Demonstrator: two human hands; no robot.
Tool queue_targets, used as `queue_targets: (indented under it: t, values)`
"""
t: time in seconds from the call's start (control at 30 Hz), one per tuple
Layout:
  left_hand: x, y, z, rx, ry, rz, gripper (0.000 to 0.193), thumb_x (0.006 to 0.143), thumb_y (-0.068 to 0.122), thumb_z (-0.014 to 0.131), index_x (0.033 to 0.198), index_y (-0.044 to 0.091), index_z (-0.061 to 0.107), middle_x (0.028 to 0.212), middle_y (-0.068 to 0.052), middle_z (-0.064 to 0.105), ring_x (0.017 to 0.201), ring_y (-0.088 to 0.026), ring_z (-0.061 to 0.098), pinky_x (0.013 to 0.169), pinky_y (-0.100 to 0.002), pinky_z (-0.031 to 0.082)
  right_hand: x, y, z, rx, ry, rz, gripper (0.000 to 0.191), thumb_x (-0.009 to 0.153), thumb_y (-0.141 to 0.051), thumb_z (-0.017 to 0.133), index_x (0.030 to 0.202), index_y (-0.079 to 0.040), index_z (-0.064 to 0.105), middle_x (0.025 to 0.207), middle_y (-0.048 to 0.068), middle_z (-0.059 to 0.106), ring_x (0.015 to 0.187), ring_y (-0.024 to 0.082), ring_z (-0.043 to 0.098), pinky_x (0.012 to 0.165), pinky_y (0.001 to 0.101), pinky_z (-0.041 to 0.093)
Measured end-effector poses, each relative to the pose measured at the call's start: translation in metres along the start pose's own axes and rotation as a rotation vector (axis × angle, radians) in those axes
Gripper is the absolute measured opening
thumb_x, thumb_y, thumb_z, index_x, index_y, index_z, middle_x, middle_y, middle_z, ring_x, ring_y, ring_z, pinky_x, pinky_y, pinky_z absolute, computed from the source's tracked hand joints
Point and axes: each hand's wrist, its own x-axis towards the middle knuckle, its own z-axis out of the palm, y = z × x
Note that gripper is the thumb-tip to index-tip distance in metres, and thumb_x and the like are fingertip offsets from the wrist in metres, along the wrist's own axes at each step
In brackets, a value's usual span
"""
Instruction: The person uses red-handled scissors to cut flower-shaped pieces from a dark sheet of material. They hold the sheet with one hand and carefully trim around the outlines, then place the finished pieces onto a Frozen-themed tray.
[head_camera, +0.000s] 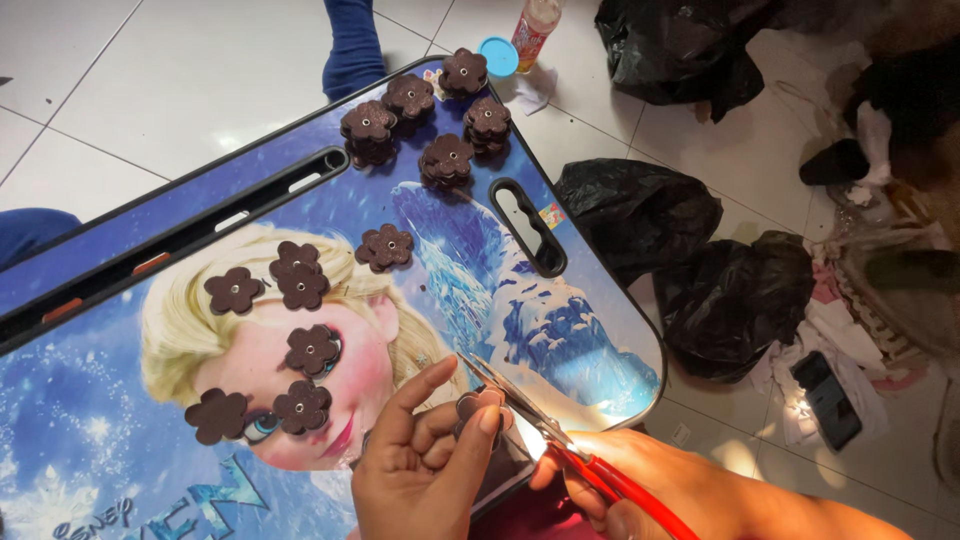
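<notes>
— What are the hands doing at the near edge of the board?

— The left hand (425, 465) pinches a small brown piece (472, 408) between thumb and fingertips, closed snugly on it. The right hand (655, 490) is wrapped around the red handles of a pair of scissors (545, 430), whose blades, parted a little, meet the brown piece at its right side. The piece sits just above the board's lower edge, over a dark sheet (505, 465) that lies under the left hand.

— And around them?

— A blue picture board (90, 440) printed with a cartoon figure fills the left of the frame. Loose brown flower cut-outs (300, 290), each with a small metal centre, lie scattered over the printed face, near the hands; one more cut-out (385, 247) lies alone further up. At the board's far corner, stacks of the same flowers (445, 160) stand close together, well apart from the hands.

— Beyond the board?

— On the white tiled floor (150, 80), a blue cap (498, 56) lies just beside a small bottle (535, 25). Black plastic bags (735, 300) sit to the right, with a dark phone (828, 398) resting on pale cloth scraps. Someone's blue-trousered leg (350, 45) shows at the top.
</notes>
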Motion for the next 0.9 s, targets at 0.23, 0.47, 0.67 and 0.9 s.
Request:
queue_targets:
  t: [0.23, 0.47, 0.67, 0.9]
  values:
    - [0.002, -0.01, 0.005, -0.079, -0.068, 0.119, 0.038, 0.084, -0.009, 0.072, 0.121, -0.013, 0.063, 0.104, -0.025, 0.079, 0.092, -0.024, 0.079, 0.081, -0.03, 0.064, 0.001, -0.005, 0.006, -0.106, 0.03, -0.098, 0.067, 0.093, -0.055, 0.06, 0.134, -0.003, 0.056, 0.082, -0.003, 0.049, 0.073, 0.01, 0.046, 0.068, 0.0273, 0.044]
    - [-0.003, -0.01, 0.015, 0.017, -0.051, 0.112, 0.035, 0.083, -0.007, 0.072, 0.117, -0.009, 0.063, 0.102, -0.024, 0.08, 0.092, -0.024, 0.08, 0.076, -0.028, 0.064, -0.008, 0.003, 0.012, 0.122, 0.032, -0.073, 0.089, 0.087, -0.074, 0.065, 0.135, 0.0, 0.051, 0.092, -0.003, 0.047, 0.083, 0.009, 0.044, 0.077, 0.0262, 0.043]
    - [0.003, -0.009, 0.033, 0.045, -0.031, 0.106, 0.036, 0.083, -0.007, 0.072, 0.118, -0.009, 0.063, 0.102, -0.024, 0.079, 0.091, -0.024, 0.081, 0.076, -0.028, 0.064, -0.008, 0.005, -0.003, 0.141, 0.033, -0.092, 0.097, 0.082, -0.087, 0.059, 0.12, 0.002, 0.053, 0.081, -0.002, 0.041, 0.07, 0.01, 0.039, 0.063, 0.0262, 0.036]
    - [0.0, -0.012, 0.04, 0.067, -0.032, 0.086, 0.038, 0.081, -0.008, 0.072, 0.118, -0.008, 0.064, 0.102, -0.023, 0.08, 0.091, -0.024, 0.081, 0.076, -0.028, 0.065, -0.011, 0.017, -0.009, 0.143, 0.037, -0.068, 0.105, 0.073, -0.093, 0.058, 0.12, 0.001, 0.054, 0.08, -0.003, 0.04, 0.067, 0.009, 0.04, 0.06, 0.0257, 0.036]
